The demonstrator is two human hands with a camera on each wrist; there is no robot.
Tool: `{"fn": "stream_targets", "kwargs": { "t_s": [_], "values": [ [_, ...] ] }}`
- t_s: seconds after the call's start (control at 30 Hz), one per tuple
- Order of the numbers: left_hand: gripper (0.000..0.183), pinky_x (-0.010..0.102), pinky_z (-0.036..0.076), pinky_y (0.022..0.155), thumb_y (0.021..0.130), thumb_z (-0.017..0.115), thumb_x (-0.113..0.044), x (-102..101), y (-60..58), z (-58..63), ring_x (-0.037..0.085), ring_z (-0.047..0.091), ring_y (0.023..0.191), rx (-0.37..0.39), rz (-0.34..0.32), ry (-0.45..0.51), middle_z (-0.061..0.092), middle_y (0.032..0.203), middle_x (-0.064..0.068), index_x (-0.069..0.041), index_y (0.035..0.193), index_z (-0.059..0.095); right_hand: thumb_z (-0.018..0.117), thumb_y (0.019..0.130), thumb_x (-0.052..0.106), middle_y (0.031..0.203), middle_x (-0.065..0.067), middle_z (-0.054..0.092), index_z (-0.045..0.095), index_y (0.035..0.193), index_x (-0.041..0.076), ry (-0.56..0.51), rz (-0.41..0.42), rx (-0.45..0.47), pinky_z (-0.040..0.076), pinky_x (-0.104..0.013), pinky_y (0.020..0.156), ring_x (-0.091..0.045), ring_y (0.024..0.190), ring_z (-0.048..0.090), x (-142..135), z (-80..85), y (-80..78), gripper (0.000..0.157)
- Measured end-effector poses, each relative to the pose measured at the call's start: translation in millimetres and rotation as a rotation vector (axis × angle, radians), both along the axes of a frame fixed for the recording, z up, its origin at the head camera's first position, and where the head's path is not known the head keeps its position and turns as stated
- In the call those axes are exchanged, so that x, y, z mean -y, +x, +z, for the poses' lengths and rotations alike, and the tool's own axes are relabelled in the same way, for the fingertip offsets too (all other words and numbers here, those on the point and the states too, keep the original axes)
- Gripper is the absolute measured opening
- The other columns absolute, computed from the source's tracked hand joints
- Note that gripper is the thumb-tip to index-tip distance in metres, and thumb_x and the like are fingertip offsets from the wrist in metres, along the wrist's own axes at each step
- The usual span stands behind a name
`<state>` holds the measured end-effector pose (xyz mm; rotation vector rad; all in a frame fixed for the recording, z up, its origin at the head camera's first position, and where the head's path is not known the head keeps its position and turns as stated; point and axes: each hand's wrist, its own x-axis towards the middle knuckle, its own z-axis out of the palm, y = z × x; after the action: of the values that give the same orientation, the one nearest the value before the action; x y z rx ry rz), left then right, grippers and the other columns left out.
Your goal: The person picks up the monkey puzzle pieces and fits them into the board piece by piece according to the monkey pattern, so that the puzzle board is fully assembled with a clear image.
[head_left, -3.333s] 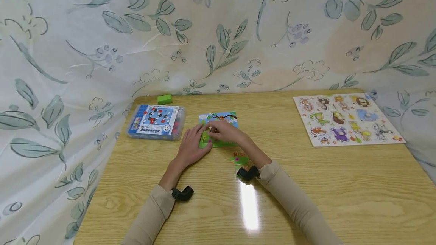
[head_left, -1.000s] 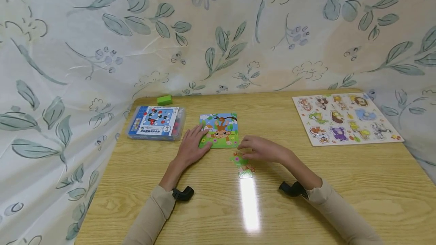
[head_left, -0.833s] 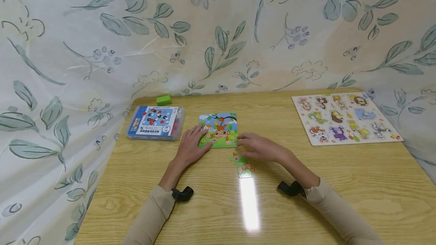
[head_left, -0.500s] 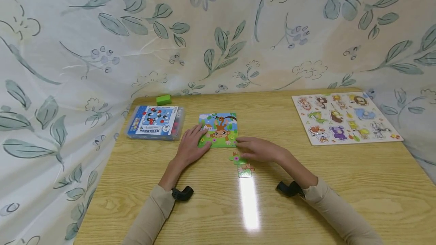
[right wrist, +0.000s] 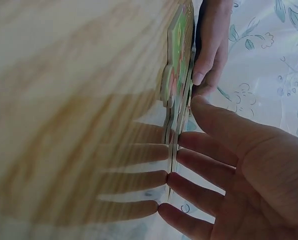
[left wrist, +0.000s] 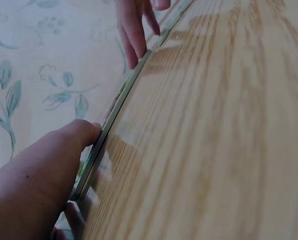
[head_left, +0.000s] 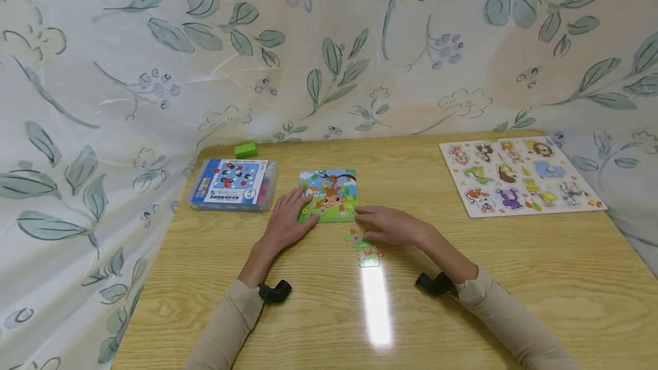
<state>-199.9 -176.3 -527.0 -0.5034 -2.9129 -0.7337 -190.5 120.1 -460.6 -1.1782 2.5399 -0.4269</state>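
Note:
A square jigsaw puzzle [head_left: 334, 190] with a monkey picture lies on the table in the head view. My left hand [head_left: 289, 217] rests along its left edge, with the fingers fairly straight and the thumb at the lower corner. At the lower right corner is my right hand [head_left: 389, 225], palm down, its fingertips right at the border. The right wrist view shows these fingers [right wrist: 196, 192] spread, tips meeting the table. Just below the puzzle lie a green loose jigsaw piece [head_left: 356, 238], partly under the right thumb, and a second loose piece [head_left: 368, 256].
A clear plastic box [head_left: 233, 184] with a molecule-model label stands at the left, and a green block [head_left: 245, 150] behind it. On the right lies an animal peg puzzle board [head_left: 519, 179]. A floral curtain [head_left: 329, 50] hangs along the table's back edge.
My right hand has moved from over the puzzle to its lower right corner, uncovering the monkey picture and the loose pieces. In the last half second it barely moves. The left hand stays put.

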Motion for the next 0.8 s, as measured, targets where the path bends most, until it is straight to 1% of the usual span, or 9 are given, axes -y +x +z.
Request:
{"fn": "stream_targets", "kwargs": {
  "t_s": [0.1, 0.13, 0.2, 0.27, 0.3, 0.37, 0.43, 0.53, 0.8],
  "values": [
    [0.057, 0.053, 0.02, 0.121, 0.094, 0.052, -0.05, 0.0, -0.3, 0.4, 0.031, 0.03, 0.147, 0.007, 0.001, 0.005, 0.032, 0.159, 0.007, -0.016, 0.14, 0.053, 0.057, 0.098, 0.027, 0.152, -0.02, 0.039, 0.049, 0.14, -0.002, -0.005, -0.002, 0.007, 0.036, -0.05, 0.113, -0.038, 0.141, 0.038, 0.7, -0.1, -0.5, 0.052],
    [0.057, 0.053, 0.019, 0.121, 0.093, 0.053, -0.049, -0.1, -0.3, 0.3, 0.031, 0.029, 0.147, 0.008, 0.004, 0.012, 0.032, 0.159, 0.007, -0.016, 0.14, 0.053, 0.058, 0.097, 0.026, 0.15, -0.021, 0.042, 0.051, 0.138, -0.002, -0.018, 0.004, 0.002, 0.038, -0.05, 0.112, -0.038, 0.139, 0.04, 0.8, -0.3, -0.3, 0.05],
    [0.055, 0.052, 0.019, 0.121, 0.093, 0.054, -0.046, -0.3, -0.1, 0.0, 0.03, 0.03, 0.147, 0.008, 0.008, 0.029, 0.033, 0.158, 0.006, -0.015, 0.139, 0.054, 0.061, 0.096, 0.024, 0.142, -0.018, 0.051, 0.057, 0.132, 0.0, -0.05, 0.015, -0.009, 0.045, -0.046, 0.106, -0.035, 0.131, 0.049, 1.4, -0.8, 0.8, 0.044],
    [0.054, 0.051, 0.019, 0.122, 0.092, 0.055, -0.043, -0.7, 0.1, 0.3, 0.029, 0.03, 0.147, 0.009, 0.013, 0.048, 0.034, 0.158, 0.005, -0.015, 0.138, 0.054, 0.064, 0.094, 0.023, 0.129, -0.014, 0.059, 0.063, 0.124, 0.004, -0.071, 0.009, -0.011, 0.052, -0.04, 0.097, -0.028, 0.118, 0.057, 3.2, -0.2, 3.4, 0.036],
    [0.053, 0.051, 0.019, 0.122, 0.092, 0.055, -0.042, -0.7, 0.0, 0.6, 0.029, 0.03, 0.147, 0.009, 0.014, 0.055, 0.034, 0.158, 0.005, -0.014, 0.138, 0.055, 0.065, 0.093, 0.023, 0.122, -0.011, 0.061, 0.066, 0.121, 0.005, -0.075, 0.001, -0.01, 0.053, -0.035, 0.091, -0.024, 0.11, 0.059, 4.2, 0.0, 5.1, 0.033],
    [0.053, 0.051, 0.019, 0.122, 0.092, 0.055, -0.042, -0.6, -0.4, 0.3, 0.028, 0.03, 0.147, 0.014, 0.019, 0.061, 0.034, 0.158, 0.005, -0.014, 0.137, 0.055, 0.068, 0.09, 0.023, 0.11, -0.004, 0.06, 0.068, 0.116, 0.008, -0.064, -0.025, 0.009, 0.052, -0.028, 0.078, -0.015, 0.095, 0.057, 6.7, 1.2, 8.9, 0.029],
    [0.054, 0.051, 0.019, 0.122, 0.092, 0.055, -0.043, -0.5, -0.7, 0.4, 0.028, 0.03, 0.147, 0.018, 0.022, 0.059, 0.034, 0.158, 0.006, -0.013, 0.137, 0.055, 0.071, 0.088, 0.023, 0.104, -0.002, 0.058, 0.069, 0.112, 0.01, -0.036, -0.054, 0.029, 0.048, -0.024, 0.071, -0.011, 0.088, 0.053, 9.1, 2.6, 12.0, 0.028],
    [0.055, 0.05, 0.019, 0.122, 0.092, 0.055, -0.045, -0.5, -1.1, -0.5, 0.028, 0.029, 0.147, 0.023, 0.026, 0.05, 0.034, 0.158, 0.006, -0.013, 0.137, 0.055, 0.074, 0.085, 0.021, 0.101, -0.002, 0.056, 0.069, 0.109, 0.009, -0.013, -0.08, 0.043, 0.044, -0.023, 0.067, -0.01, 0.083, 0.049, 10.9, 3.7, 15.3, 0.028],
    [0.055, 0.051, 0.021, 0.121, 0.092, 0.055, -0.046, -0.7, -0.9, -0.9, 0.029, 0.031, 0.146, 0.001, 0.02, 0.036, 0.035, 0.157, 0.006, -0.014, 0.138, 0.055, 0.074, 0.085, 0.017, 0.1, -0.003, 0.056, 0.069, 0.104, 0.007, 0.018, -0.104, -0.031, 0.047, -0.022, 0.066, -0.011, 0.085, 0.052, 12.1, 1.0, 15.9, 0.023]
  ]
}}
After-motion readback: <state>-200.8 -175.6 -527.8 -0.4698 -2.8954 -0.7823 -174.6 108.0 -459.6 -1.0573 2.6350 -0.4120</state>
